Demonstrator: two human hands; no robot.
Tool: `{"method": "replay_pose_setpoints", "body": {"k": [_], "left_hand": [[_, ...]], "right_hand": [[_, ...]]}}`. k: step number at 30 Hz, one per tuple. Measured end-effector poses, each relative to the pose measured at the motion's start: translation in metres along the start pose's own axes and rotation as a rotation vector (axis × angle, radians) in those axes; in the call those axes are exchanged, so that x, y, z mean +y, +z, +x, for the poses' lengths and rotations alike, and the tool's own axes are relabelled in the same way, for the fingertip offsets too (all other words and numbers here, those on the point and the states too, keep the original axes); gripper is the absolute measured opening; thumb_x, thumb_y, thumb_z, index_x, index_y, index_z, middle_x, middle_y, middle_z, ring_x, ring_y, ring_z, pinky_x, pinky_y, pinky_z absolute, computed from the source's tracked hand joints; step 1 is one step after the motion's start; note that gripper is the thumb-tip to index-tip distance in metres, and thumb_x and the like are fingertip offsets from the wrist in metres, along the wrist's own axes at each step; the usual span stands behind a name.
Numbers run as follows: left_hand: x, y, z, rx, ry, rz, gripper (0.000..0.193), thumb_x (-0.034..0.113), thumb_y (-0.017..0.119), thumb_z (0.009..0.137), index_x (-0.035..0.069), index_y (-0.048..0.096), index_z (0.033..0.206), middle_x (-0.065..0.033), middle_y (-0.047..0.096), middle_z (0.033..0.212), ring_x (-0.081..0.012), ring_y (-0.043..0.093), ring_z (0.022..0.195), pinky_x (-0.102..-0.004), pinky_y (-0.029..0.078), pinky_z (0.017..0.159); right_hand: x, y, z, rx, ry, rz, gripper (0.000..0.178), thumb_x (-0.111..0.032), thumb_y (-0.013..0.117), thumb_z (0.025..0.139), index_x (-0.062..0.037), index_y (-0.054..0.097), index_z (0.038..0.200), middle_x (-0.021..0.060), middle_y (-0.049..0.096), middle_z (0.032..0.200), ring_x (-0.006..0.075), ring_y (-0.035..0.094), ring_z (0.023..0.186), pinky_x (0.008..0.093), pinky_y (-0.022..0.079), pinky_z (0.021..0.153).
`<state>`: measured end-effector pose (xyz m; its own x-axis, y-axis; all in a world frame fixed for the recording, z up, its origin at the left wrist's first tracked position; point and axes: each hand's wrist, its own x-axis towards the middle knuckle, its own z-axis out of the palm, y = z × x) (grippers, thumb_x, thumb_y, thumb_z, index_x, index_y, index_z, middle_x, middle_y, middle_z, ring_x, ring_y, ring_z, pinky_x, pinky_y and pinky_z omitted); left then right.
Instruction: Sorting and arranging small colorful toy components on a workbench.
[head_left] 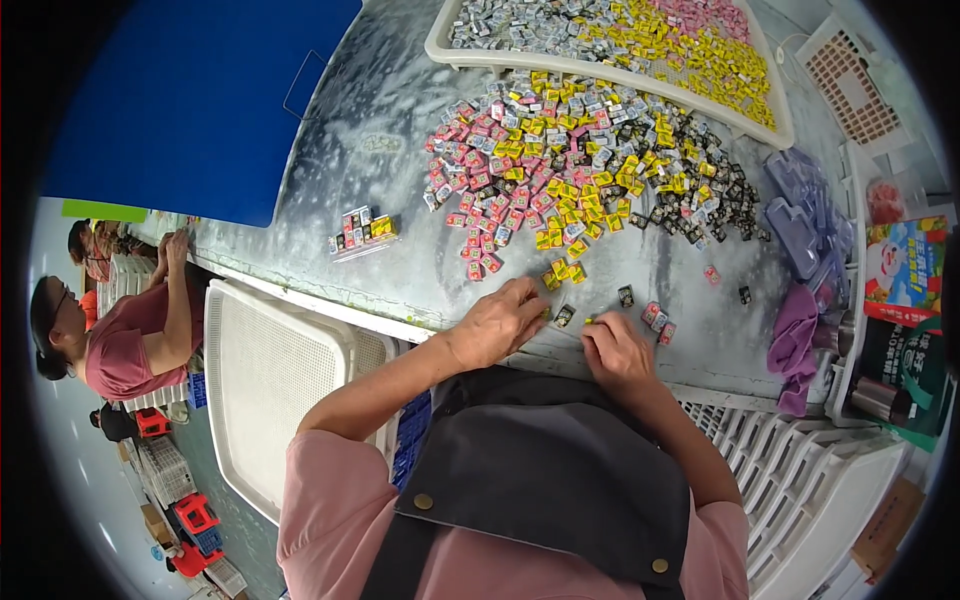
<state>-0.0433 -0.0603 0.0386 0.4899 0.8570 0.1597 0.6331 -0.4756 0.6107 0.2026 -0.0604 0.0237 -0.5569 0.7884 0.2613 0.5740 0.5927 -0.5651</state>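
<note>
At the table's near edge my left hand (500, 322) is closed, fingers curled and pressed together; a trace of yellow shows by its fingertips, too small to name. To its right my right hand (618, 352) pinches a small yellow block (588, 321), mostly hidden. A black block (564, 316) lies between my hands, another black block (626, 296) just beyond the right one. Pink and black blocks (655, 318) lie right of that hand. Farther off spreads a big heap of small printed blocks (560, 190) in pink, yellow, black and white.
A clear holder (366, 252) with several blocks stands left of the heap. Behind, a white tray (610, 72) is full of blocks. Purple cloth (792, 340) and clear plastic trays (795, 225) lie at right. A blue board (200, 100) covers the far left. Another person (130, 340) sits left.
</note>
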Motion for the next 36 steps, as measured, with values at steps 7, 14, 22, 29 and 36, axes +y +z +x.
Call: {"method": "replay_pose_setpoints", "body": {"k": [7, 14, 22, 29, 36], "left_hand": [[-0.004, 0.006, -0.004, 0.006, 0.002, 0.011, 0.027, 0.01, 0.072, 0.087, -0.001, 0.066, 0.111, -0.015, 0.059, 0.103, -0.032, 0.065, 0.089, -0.0386, 0.056, 0.075], [-0.002, 0.007, -0.01, 0.024, 0.052, 0.071, 0.031, 0.014, 0.075, 0.086, -0.003, 0.068, 0.111, -0.0158, 0.059, 0.106, -0.0316, 0.064, 0.093, -0.0382, 0.056, 0.077], [-0.001, 0.008, -0.012, 0.044, 0.067, 0.082, 0.037, 0.015, 0.076, 0.084, -0.004, 0.066, 0.114, -0.0171, 0.059, 0.107, -0.0318, 0.064, 0.095, -0.0381, 0.055, 0.079], [0.001, 0.009, -0.01, 0.02, 0.01, 0.006, 0.035, 0.013, 0.076, 0.084, -0.004, 0.066, 0.114, -0.0172, 0.059, 0.108, -0.0328, 0.063, 0.097, -0.0392, 0.055, 0.081], [-0.004, 0.008, -0.008, 0.012, -0.005, -0.009, 0.034, 0.012, 0.074, 0.085, -0.003, 0.065, 0.114, -0.0174, 0.059, 0.109, -0.0342, 0.062, 0.098, -0.0402, 0.054, 0.082]], "right_hand": [[-0.009, 0.008, 0.009, 0.006, 0.017, -0.042, 0.014, -0.006, 0.071, 0.081, -0.0068, 0.066, 0.095, 0.0098, 0.062, 0.092, 0.0311, 0.062, 0.084, 0.0433, 0.053, 0.068], [-0.009, 0.008, 0.013, -0.054, 0.046, -0.059, 0.02, -0.01, 0.066, 0.085, -0.0049, 0.063, 0.104, 0.0127, 0.06, 0.096, 0.0322, 0.06, 0.09, 0.0442, 0.053, 0.073], [-0.013, 0.003, 0.011, -0.107, 0.194, -0.022, 0.012, -0.009, 0.062, 0.088, -0.0034, 0.06, 0.098, 0.0141, 0.056, 0.094, 0.0348, 0.059, 0.093, 0.0465, 0.051, 0.076], [-0.004, 0.001, 0.011, -0.052, 0.091, -0.041, 0.009, -0.012, 0.063, 0.088, -0.0028, 0.059, 0.089, 0.0144, 0.056, 0.093, 0.0357, 0.059, 0.091, 0.0473, 0.05, 0.073], [-0.009, 0.001, 0.02, -0.086, 0.19, -0.023, 0.009, -0.013, 0.066, 0.085, -0.0068, 0.059, 0.088, 0.0123, 0.06, 0.088, 0.0336, 0.06, 0.088, 0.0477, 0.05, 0.072]]}}
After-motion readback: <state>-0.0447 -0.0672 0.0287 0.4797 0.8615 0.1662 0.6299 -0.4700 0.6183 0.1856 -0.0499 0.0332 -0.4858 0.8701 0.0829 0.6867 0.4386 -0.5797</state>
